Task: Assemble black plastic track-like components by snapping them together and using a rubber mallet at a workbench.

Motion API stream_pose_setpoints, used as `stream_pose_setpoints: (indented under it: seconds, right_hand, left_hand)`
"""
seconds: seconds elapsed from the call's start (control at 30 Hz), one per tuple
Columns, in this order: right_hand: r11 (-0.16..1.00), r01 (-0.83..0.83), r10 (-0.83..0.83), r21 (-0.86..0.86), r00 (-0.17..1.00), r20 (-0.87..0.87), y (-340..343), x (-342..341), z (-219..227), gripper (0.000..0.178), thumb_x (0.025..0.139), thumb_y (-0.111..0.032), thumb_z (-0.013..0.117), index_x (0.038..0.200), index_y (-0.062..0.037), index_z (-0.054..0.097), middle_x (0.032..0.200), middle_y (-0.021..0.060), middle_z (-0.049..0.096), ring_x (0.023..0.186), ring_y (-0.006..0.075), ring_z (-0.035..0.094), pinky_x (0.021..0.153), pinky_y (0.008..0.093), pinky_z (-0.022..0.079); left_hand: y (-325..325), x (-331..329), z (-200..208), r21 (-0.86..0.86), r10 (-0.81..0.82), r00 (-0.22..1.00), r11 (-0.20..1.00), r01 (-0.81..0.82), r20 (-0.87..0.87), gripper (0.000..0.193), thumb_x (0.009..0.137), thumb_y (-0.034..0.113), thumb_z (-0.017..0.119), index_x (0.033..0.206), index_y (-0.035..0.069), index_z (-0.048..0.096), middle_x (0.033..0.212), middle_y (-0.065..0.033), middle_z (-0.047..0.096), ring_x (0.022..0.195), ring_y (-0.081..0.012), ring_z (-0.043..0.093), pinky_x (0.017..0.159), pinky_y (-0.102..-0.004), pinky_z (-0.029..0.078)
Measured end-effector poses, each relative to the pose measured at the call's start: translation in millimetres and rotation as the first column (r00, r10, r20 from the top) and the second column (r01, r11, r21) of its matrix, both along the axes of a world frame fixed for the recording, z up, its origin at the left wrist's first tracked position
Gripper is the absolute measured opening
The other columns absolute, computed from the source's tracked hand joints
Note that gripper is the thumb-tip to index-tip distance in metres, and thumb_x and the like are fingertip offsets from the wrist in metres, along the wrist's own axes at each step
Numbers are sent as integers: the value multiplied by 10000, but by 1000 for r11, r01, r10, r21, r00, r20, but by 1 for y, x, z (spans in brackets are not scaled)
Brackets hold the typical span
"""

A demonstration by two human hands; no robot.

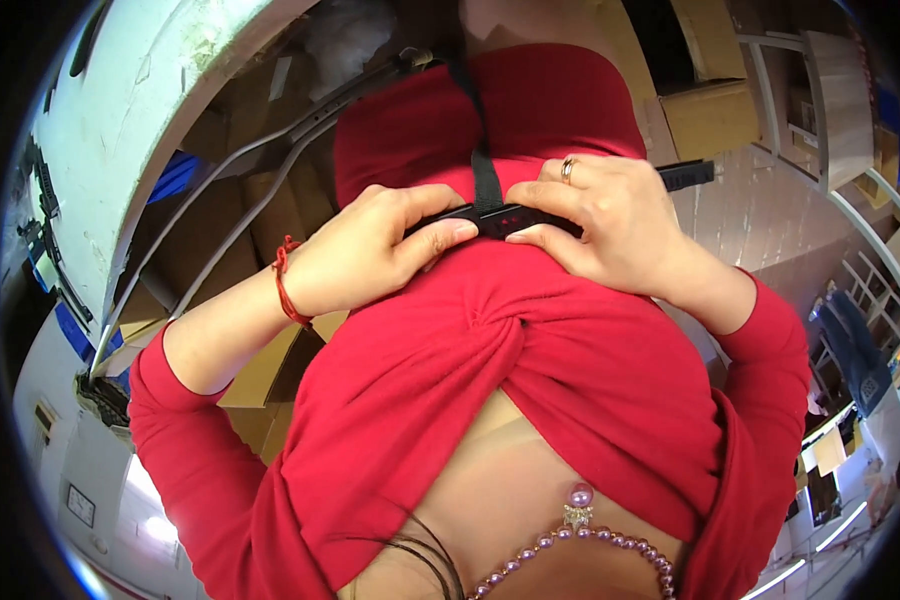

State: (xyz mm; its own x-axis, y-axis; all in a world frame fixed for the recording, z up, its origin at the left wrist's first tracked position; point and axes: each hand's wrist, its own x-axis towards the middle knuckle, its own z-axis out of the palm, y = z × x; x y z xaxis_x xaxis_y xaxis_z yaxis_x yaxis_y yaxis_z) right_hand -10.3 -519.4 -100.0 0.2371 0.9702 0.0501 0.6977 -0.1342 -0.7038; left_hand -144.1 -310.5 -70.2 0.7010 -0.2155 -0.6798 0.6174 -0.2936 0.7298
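At waist height, over a red garment (530,100), both hands pinch a narrow black belt piece (492,222) with small reddish marks at its middle. My left hand (360,245), with a red string bracelet at the wrist, has its thumb and fingers closed on the left end. On the other side my right hand (610,220), wearing a ring, closes its thumb and fingers round the right part. A black strap (485,175) runs from between the hands down across the lap. Fingers hide much of the belt piece, so its exact kind is unclear.
A worn pale table edge (155,130) curves along the left, with bent metal tubes (230,165) beside it. Cardboard boxes (710,118) stand at the upper right. A black ribbed band end (688,176) sticks out beyond my right hand. Metal-framed racks (835,110) line the right.
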Motion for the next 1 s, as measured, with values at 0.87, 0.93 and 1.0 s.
stream_pose_setpoints:
  seconds: [0.87,0.93,1.0]
  right_hand:
    - [662,604,-452,443,794,-407,29,14,3,176,770,-146,747,924,-77,697,794,63,664,676,201,638,567,304,505]
    - [722,490,-443,488,870,-217,39,12,14,217,757,-177,779,924,-73,688,765,66,650,639,225,626,553,309,496]
    - [764,430,-459,481,886,-63,35,29,6,286,728,-219,809,939,-77,679,755,67,632,618,237,614,542,316,485]
  left_hand:
    - [-23,19,-10,15,-498,815,856,517,296,226,926,175,501,971,-39,555,745,-281,581,736,-450,588,649,-506,455]
    - [-20,19,-11,16,-353,873,929,369,336,246,950,226,516,977,-15,562,755,-285,582,758,-450,592,654,-513,454]
    - [-5,5,-5,45,-216,938,976,212,269,251,959,249,551,995,1,568,775,-278,590,789,-458,590,663,-507,465]
